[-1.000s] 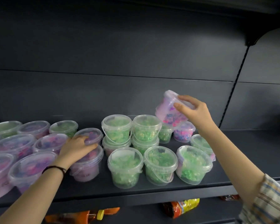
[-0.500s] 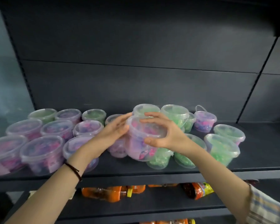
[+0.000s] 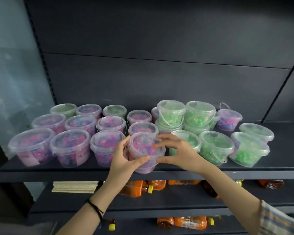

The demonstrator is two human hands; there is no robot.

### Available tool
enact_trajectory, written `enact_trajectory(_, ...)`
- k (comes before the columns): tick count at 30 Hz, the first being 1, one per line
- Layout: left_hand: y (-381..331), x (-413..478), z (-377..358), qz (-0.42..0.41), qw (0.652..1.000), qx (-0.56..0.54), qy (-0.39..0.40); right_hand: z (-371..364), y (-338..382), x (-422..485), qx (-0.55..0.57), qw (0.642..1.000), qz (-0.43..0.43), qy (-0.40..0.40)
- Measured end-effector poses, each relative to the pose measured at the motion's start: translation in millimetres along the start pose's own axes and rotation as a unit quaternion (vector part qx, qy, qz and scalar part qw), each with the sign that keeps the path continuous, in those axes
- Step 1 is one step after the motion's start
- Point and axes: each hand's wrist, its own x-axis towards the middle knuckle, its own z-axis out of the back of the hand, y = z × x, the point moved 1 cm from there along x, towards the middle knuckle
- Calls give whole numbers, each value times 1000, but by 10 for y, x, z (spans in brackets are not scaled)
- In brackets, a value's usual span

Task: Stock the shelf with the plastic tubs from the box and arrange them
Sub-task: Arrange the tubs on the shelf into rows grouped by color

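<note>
Both hands hold a clear plastic tub of pink and purple bits (image 3: pixel 143 146) on top of another pink tub (image 3: pixel 145 167) at the shelf's front edge. My left hand (image 3: pixel 124 160) grips its left side and my right hand (image 3: pixel 178 153) its right side. Several pink tubs (image 3: pixel 70 148) stand in rows to the left. Green tubs (image 3: pixel 215 146) stand to the right, some stacked two high (image 3: pixel 171 114). One pink tub with a raised handle (image 3: pixel 228 118) sits at the back right. The dark shelf (image 3: pixel 287 165) carries them all.
The shelf's dark back panel rises behind the tubs. Bare shelf lies right of the green tubs (image 3: pixel 288 131). Below, orange drink bottles (image 3: pixel 141 188) lie on a lower shelf beside a flat stack of pale sheets (image 3: pixel 75 187). More bottles (image 3: pixel 188 223) lie lower still.
My right hand carried the pink tub from the upper right down to the front middle. My left hand joined it. The tub now rests atop another pink tub.
</note>
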Motion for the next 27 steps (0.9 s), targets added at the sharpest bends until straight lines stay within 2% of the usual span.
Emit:
enact_trajectory(4, 169, 17, -103, -35, 998, 33, -45, -60, -38, -23, -49, 999, -4, 6)
enact_trajectory(7, 193, 20, -211, -30, 996, 31, -75, -126, -51, -32, -78, 997, -15, -7)
enact_trajectory(15, 224, 132, -272, -32, 994, 62, -84, -266, -7, 88, -85, 995, -46, -9)
enact_trajectory(18, 252, 145, -143, 9, 995, 90, -45, -257, -14, 151, -84, 995, -47, -10)
enact_trajectory(20, 164, 149, -27, 59, 992, 113, 9, -247, -30, 185, -75, 996, -44, -1)
enact_trajectory(22, -14, 151, 91, 116, 971, 191, 81, -248, -41, 216, -75, 996, -41, 13)
enact_trajectory(24, -205, 155, 228, 153, 954, 234, 108, -253, -61, 236, -80, 996, -39, 24)
enact_trajectory(25, -301, 152, 276, 144, 955, 241, 97, -252, -64, 238, -82, 996, -35, 26)
enact_trajectory(26, -364, 162, 326, 102, 955, 269, 67, -252, -63, 235, -85, 996, -27, 25)
enact_trajectory(27, -415, 185, 368, 36, 942, 333, 27, -252, -60, 229, -88, 996, -19, 22)
